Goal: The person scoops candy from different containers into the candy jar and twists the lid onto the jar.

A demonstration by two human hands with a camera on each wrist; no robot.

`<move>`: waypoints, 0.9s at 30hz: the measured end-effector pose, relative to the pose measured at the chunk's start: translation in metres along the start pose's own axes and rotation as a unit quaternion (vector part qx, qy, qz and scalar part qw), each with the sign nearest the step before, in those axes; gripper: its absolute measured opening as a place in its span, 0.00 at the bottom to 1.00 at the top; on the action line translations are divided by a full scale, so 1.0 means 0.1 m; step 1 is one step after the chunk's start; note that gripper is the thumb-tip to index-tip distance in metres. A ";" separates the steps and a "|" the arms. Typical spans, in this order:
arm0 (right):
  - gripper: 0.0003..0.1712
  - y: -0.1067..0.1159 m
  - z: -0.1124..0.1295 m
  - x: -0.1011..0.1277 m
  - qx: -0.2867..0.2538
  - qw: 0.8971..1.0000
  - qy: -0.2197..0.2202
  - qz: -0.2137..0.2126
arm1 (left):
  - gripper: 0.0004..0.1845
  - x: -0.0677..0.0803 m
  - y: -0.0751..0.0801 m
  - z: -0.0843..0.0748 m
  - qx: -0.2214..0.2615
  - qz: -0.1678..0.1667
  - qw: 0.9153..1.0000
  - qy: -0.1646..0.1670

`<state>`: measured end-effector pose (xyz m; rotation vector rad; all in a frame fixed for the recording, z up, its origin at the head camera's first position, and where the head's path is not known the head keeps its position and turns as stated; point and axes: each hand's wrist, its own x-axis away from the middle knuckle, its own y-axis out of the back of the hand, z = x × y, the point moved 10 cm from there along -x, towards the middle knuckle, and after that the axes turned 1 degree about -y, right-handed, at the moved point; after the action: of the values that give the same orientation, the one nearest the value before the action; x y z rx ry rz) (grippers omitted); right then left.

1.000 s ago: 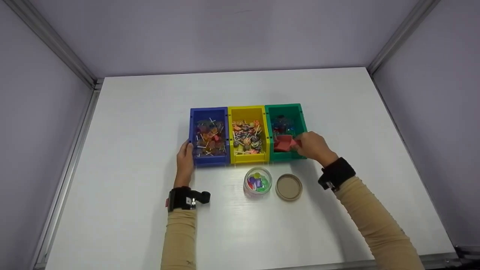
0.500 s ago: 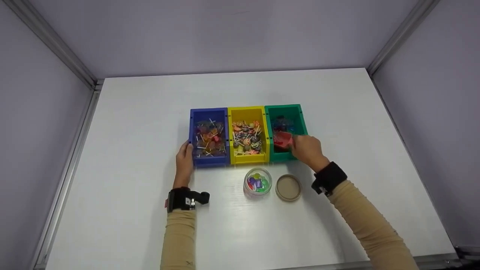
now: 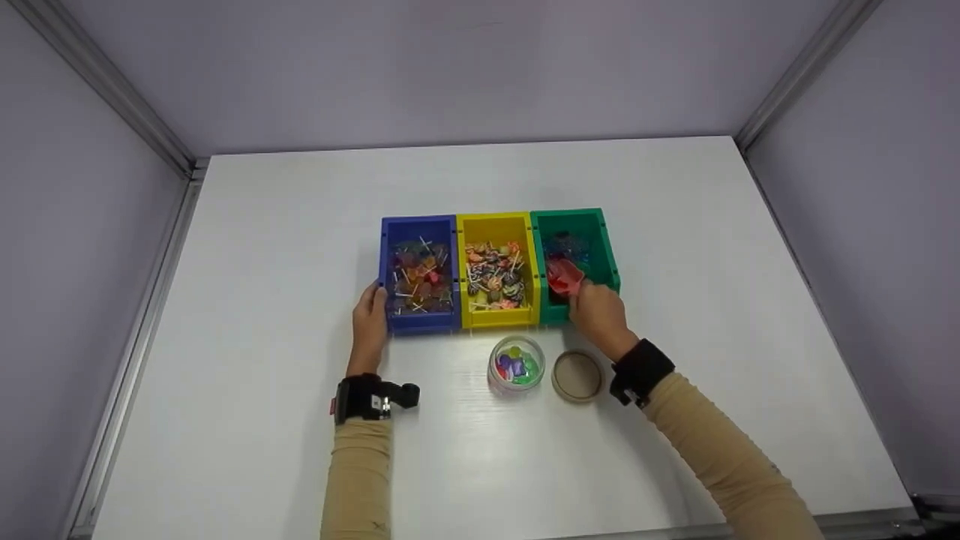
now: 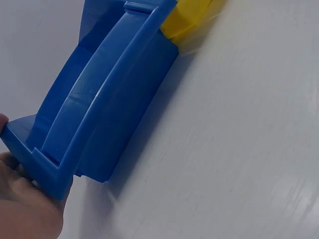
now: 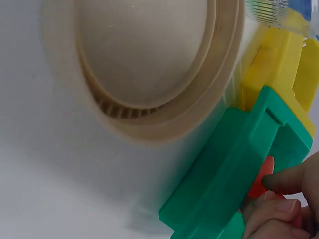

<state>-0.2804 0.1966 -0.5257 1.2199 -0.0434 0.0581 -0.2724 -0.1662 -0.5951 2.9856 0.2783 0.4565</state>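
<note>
Red plastic scoop [image 3: 564, 276] sits tilted inside the green plastic bin [image 3: 609, 259], pinched by the curled fingers of the right hand [image 3: 598, 315], whose forearm slants in from the table's near right corner. Left hand [image 3: 370, 324] lies flat, fingers straight against the outer wall of the blue plastic bin [image 3: 386, 262], forearm running straight back toward the near edge.
</note>
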 end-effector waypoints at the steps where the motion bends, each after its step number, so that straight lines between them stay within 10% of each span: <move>1: 0.14 -0.02 -0.01 0.00 -0.004 1.000 -0.005 0.001 | 0.28 0.00 -0.01 0.00 -0.002 0.002 1.000 0.002; 27: 0.17 0.00 -0.14 0.16 -0.093 0.990 -0.012 -0.105 | 0.29 -0.01 -0.01 0.01 -0.007 0.007 1.000 0.006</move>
<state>-0.2647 0.2104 -0.5297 1.0329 0.0582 -0.1421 -0.2731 -0.1656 -0.5965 2.9744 0.2531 0.4757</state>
